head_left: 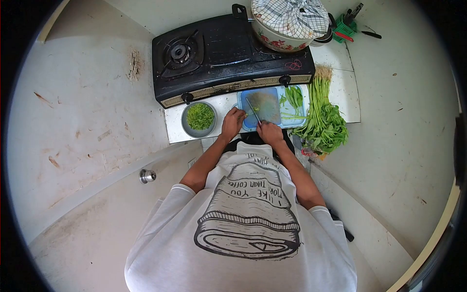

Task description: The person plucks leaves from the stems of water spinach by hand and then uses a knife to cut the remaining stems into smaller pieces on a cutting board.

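Observation:
My right hand (270, 132) is closed round the handle of a knife (253, 110), whose blade points up and left over a blue cutting board (270, 103). At the board's left edge is my left hand (234, 121), its fingers bent together near the blade; what they hold is too small to make out. Small green bits lie beside the blade. Green leaves (294, 96) and thin stems rest on the light blue tray (304, 104) at the board's right. Left of my left hand, a grey bowl (185, 127) holds finely chopped greens (200, 116).
Behind the board stands a black gas stove (228, 44) with a cloth-covered pot (277, 41) on its right side. A large leafy bunch (323, 124) hangs over the counter's front edge. A green basket (344, 29) holds utensils at the back right.

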Demonstrator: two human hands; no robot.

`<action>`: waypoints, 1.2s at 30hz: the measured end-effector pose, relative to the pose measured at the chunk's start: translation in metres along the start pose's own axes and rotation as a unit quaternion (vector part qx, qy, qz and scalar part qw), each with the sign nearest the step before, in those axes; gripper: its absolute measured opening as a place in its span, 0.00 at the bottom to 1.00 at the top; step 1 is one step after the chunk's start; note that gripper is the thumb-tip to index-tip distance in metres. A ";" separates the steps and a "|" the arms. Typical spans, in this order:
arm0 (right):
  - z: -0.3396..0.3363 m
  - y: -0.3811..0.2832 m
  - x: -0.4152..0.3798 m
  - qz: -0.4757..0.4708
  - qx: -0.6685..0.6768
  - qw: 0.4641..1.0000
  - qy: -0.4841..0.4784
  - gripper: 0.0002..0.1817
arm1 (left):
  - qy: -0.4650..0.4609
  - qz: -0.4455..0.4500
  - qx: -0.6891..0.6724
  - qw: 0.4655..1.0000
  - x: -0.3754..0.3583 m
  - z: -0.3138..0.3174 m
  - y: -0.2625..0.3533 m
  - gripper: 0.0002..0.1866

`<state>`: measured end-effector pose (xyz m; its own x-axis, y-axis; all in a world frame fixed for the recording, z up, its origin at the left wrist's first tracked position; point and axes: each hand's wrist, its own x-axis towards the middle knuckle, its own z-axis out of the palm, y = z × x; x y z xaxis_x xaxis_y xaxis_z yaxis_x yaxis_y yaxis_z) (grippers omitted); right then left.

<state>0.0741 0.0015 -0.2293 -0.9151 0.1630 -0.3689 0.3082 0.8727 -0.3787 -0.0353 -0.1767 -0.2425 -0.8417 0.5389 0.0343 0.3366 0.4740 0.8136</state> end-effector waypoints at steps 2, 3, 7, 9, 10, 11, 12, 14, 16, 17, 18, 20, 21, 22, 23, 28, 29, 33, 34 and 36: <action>-0.003 0.000 0.000 0.005 0.005 1.000 0.000 0.24 | -0.005 0.006 0.010 1.000 0.002 0.001 -0.001 0.06; -0.003 0.001 0.001 0.002 0.008 1.000 0.001 0.24 | -0.006 0.011 0.020 1.000 0.004 0.001 0.000 0.06; 0.004 0.001 0.000 -0.029 0.014 0.999 0.000 0.24 | -0.013 0.011 0.050 0.999 0.011 0.004 0.005 0.07; 0.009 0.001 0.000 -0.030 0.011 0.999 0.005 0.24 | -0.011 0.010 0.044 0.999 0.012 0.004 0.004 0.07; 0.010 0.002 0.000 -0.030 0.010 0.999 0.008 0.24 | -0.011 0.010 0.041 0.999 0.012 0.005 0.003 0.07; 0.012 0.003 0.000 -0.030 0.009 0.999 0.010 0.24 | -0.008 0.008 0.040 0.999 0.012 0.006 0.003 0.07; 0.013 0.003 0.000 -0.030 0.008 0.999 0.012 0.24 | -0.006 0.006 0.040 0.999 0.011 0.006 0.003 0.06; 0.014 0.004 0.000 -0.034 0.007 0.999 0.015 0.24 | -0.003 0.006 0.041 0.999 0.011 0.006 0.004 0.06; 0.014 0.004 -0.001 -0.041 0.008 0.999 0.017 0.24 | -0.002 0.010 0.044 0.999 0.011 0.006 0.004 0.06; 0.013 0.003 -0.001 -0.042 0.008 0.999 0.015 0.24 | -0.001 0.011 0.045 0.999 0.011 0.005 0.004 0.06; 0.014 0.003 0.000 -0.043 0.007 0.999 0.014 0.24 | -0.001 0.013 0.046 0.999 0.011 0.005 0.004 0.06; 0.014 0.003 0.003 -0.045 0.010 0.999 0.011 0.24 | -0.002 0.015 0.046 0.999 0.011 0.005 0.004 0.06; 0.013 0.001 0.006 -0.047 0.015 0.999 0.011 0.24 | -0.004 0.014 0.046 0.999 0.011 0.004 0.005 0.06; 0.012 -0.001 0.008 -0.048 0.020 0.999 0.011 0.24 | -0.006 0.014 0.045 0.999 0.010 0.003 0.006 0.06; 0.010 -0.002 0.011 -0.048 0.020 0.999 0.005 0.24 | -0.007 0.015 0.045 0.999 0.010 0.003 0.007 0.06; 0.002 -0.009 0.015 -0.038 0.016 0.999 -0.009 0.23 | -0.014 0.032 0.040 0.999 0.009 0.004 0.005 0.08; 0.001 -0.009 0.014 -0.034 0.016 0.999 -0.007 0.23 | -0.013 0.046 0.037 0.998 0.009 0.003 0.004 0.08; 0.002 -0.008 0.013 -0.036 0.016 0.999 -0.002 0.23 | -0.018 0.063 0.024 0.998 0.009 -0.002 0.003 0.09; 0.001 -0.007 0.012 -0.040 0.016 0.999 -0.001 0.23 | -0.022 0.058 0.020 0.998 0.009 -0.002 0.003 0.09; 0.000 -0.006 0.008 -0.034 -0.001 0.999 -0.010 0.24 | -0.026 0.032 0.016 0.999 0.009 -0.002 0.004 0.09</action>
<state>0.0652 -0.0023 -0.2305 -0.9281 0.0939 -0.3602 0.2449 0.8827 -0.4010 -0.0427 -0.1712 -0.2381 -0.7954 0.6037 0.0538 0.4022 0.4593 0.7920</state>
